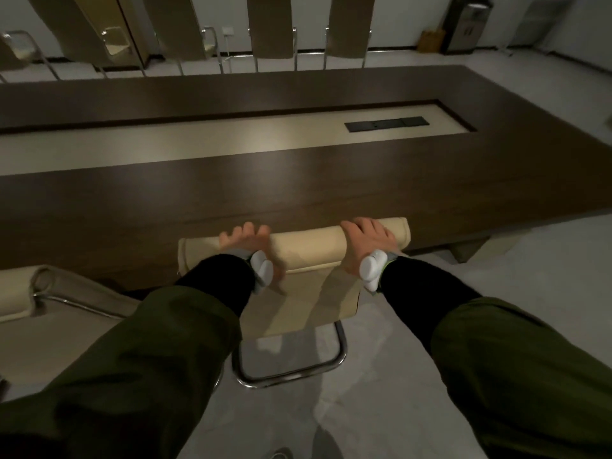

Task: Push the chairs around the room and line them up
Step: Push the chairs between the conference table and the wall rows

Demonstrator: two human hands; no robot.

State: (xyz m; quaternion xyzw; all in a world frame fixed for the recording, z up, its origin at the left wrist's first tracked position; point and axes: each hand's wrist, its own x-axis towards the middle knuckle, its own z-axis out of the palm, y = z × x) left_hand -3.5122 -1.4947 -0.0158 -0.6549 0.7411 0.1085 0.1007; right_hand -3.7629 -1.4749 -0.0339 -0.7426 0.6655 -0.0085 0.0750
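Note:
A beige padded chair point(308, 246) with a chrome sled base stands right in front of me, its back against the near edge of the long dark conference table point(298, 180). My left hand point(246, 241) grips the top roll of the chair's back on the left, fingers curled over the far side. My right hand point(366, 241) grips the same roll on the right. A second beige chair point(39, 293) stands to the left, partly cut off by the frame edge.
Across the table, several more chairs point(271, 28) stand along its far side. A dark cabinet point(468, 24) stands by the back wall at the right. Pale floor point(530, 253) lies open to the right of the table's end.

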